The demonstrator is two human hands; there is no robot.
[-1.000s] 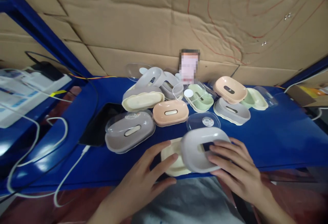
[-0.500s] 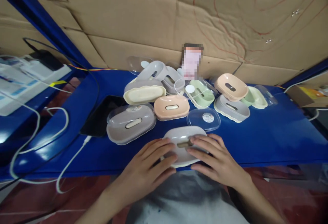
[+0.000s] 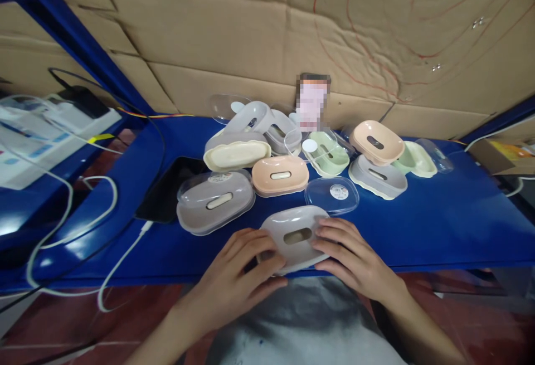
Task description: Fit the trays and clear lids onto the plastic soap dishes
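Observation:
A grey oval soap dish (image 3: pixel 295 251) with a slot in its middle is at the table's front edge, between my two hands. My left hand (image 3: pixel 246 267) grips its left end, fingers curled over the rim. The right end is held by my right hand (image 3: pixel 349 251), fingertips lying inside the rim. Just beyond the dish lies a clear oval lid (image 3: pixel 321 195) with a round label. Behind it to the left are a peach soap dish (image 3: pixel 267 181) and another grey soap dish (image 3: pixel 194 214), partly covered by a clear lid. The underside of the held dish is hidden.
More grey, green and peach dishes with clear lids stand at the back, including a stacked peach dish (image 3: pixel 363 136). A phone (image 3: pixel 312 103) leans on the cardboard. On the left are a black tablet-like device (image 3: pixel 161 200), a white cable (image 3: pixel 121 262) and power strips (image 3: pixel 29 153).
The held dish has shifted slightly left and tilted, showing more of its slot. My right fingers have drawn back from the slot toward the right rim.

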